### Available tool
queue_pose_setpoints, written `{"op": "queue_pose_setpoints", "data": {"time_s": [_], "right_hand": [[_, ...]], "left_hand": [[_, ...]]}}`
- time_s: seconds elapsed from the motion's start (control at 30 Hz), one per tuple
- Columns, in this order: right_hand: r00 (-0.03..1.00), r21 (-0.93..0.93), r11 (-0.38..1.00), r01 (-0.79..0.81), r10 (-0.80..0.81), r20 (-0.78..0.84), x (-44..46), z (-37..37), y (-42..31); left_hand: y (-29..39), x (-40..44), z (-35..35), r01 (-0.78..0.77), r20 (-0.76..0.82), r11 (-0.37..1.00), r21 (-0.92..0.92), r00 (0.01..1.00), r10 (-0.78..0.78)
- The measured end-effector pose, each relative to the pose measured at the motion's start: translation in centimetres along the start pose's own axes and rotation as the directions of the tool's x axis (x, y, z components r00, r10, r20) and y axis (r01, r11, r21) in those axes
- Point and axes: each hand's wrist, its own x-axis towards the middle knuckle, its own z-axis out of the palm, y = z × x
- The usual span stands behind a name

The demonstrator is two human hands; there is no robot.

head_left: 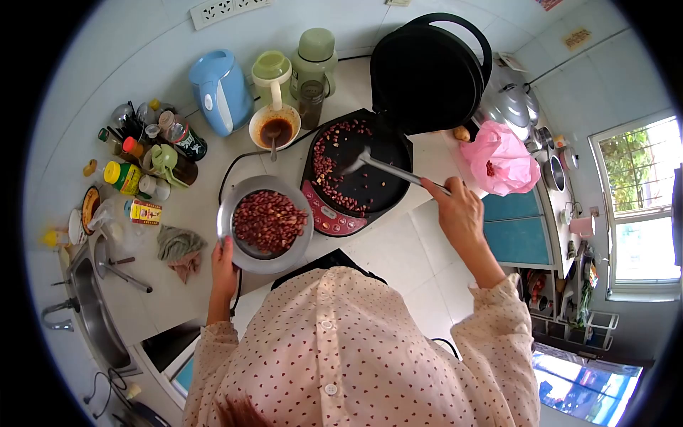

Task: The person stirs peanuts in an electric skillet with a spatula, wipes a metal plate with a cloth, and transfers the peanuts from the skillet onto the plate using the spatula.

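My left hand (pixel 223 267) grips the rim of a metal bowl (pixel 299 250) at its lower left. Reddish peanuts (pixel 269 221) fill much of the bowl. The fingers of my right hand (pixel 457 213) are wrapped round the handle of a metal spatula (pixel 402 173). The spatula's blade is over the black round pan of an electric griddle (pixel 370 186), among the peanuts. More peanuts (pixel 324 165) lie in a curved band along the pan's left side, with a few scattered ones further right. The griddle's black lid (pixel 427 75) stands open behind the pan.
Behind the bowl are a small bowl of brown sauce (pixel 257 129) with a spoon, a blue kettle (pixel 219 92) and green jugs. Bottles, a cloth (pixel 179 245) and a sink (pixel 99 306) are at the left. A pink plastic bag (pixel 501 158) sits right of the griddle. A cord runs behind the metal bowl.
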Motion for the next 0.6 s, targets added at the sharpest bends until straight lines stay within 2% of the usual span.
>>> {"op": "queue_pose_setpoints", "data": {"time_s": [0.1, 0.23, 0.4, 0.57, 0.6], "right_hand": [[1.000, 0.015, 1.000, -0.015, 0.014, 0.023, 1.5, 2.3, -1.9], [1.000, 0.021, 1.000, -0.008, 0.008, 0.001, 2.7, 4.1, -3.7], [0.995, -0.013, 0.995, 0.099, -0.099, -0.006, 2.0, 2.6, -2.9], [0.997, -0.043, 0.997, 0.071, -0.071, -0.003, 0.9, 0.9, -2.1], [0.997, 0.006, 0.997, 0.077, -0.077, -0.012, 0.8, 0.8, -2.4]], "left_hand": [[0.6, -1.1, -0.8, 0.014, -0.097, 1.000, -0.018, 0.995, -0.016], [0.8, -1.6, -0.6, -0.055, -0.143, 0.996, -0.066, 0.989, 0.045], [0.9, -1.8, -0.2, -0.040, -0.147, 0.996, -0.085, 0.989, 0.027], [0.5, -1.5, -0.2, -0.024, -0.144, 0.996, -0.088, 0.989, 0.011], [0.4, -1.4, -0.3, -0.026, -0.142, 0.995, -0.093, 0.990, 0.012]]}}
